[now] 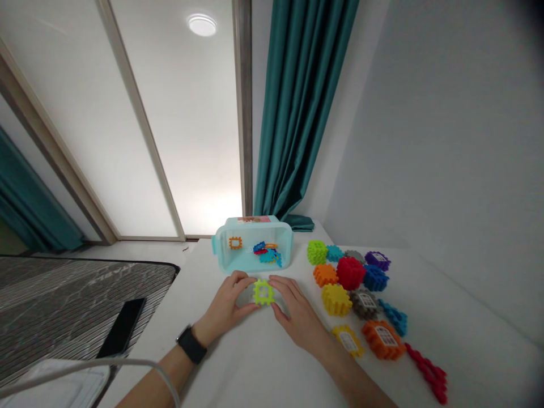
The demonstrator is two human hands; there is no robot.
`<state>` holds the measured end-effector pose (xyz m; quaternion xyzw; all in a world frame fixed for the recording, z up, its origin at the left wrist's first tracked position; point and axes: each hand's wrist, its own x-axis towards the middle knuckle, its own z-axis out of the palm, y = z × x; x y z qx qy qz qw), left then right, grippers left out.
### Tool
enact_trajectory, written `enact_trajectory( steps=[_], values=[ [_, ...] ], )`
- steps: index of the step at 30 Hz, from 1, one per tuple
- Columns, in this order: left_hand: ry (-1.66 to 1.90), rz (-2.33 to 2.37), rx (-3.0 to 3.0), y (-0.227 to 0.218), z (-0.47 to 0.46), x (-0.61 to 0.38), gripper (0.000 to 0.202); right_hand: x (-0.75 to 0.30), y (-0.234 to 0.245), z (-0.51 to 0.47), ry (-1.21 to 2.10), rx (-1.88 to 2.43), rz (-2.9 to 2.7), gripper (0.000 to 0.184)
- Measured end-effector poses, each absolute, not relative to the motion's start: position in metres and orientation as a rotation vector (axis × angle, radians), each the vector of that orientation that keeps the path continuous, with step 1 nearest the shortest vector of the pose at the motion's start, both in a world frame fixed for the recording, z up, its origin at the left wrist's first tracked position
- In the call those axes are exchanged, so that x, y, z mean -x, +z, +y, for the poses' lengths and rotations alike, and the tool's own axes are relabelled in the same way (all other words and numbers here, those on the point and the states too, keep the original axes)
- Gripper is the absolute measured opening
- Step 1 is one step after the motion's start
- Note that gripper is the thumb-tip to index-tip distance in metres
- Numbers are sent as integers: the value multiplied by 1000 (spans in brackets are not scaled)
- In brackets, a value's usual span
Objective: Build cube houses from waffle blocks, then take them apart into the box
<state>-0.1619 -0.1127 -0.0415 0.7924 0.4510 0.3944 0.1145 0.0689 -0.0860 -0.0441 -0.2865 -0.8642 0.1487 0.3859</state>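
Observation:
A lime-green toothed square building block (pixel 258 299) with a window-like opening is held between both hands, just above or on the white table. My left hand (pixel 232 298), with a dark watch on its wrist, pinches the block's left side between thumb and fingers. On the opposite side my right hand (pixel 295 314) grips the block's right edge the same way. Beyond the hands stands a light-blue plastic bin (pixel 225 263). Inside it lie an orange square frame piece (pixel 235 243) and several blue, red and orange pieces (pixel 270 256).
To the right sit several toothed blocks, among them a red one (pixel 351 273), a yellow one (pixel 336 300) and an orange one (pixel 383 340). A red wavy strip (pixel 427 371) lies nearest me. A black phone (pixel 122 327) and a pale cable (pixel 140 361) are at left.

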Motion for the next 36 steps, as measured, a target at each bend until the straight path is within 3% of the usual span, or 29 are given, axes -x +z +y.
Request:
enact_trajectory(
  steps=[9,21,36],
  values=[
    [1153,1322,-2321,-41,-112,162,47,-69,-44,-85,402,709,-2163,54],
    [1265,1208,-2188,-43,-111,161,46,-68,-42,-87,310,655,-2075,35],
    [1250,1229,-2139,-34,-115,158,41,-69,-39,-87,175,662,-2106,29]
  ],
)
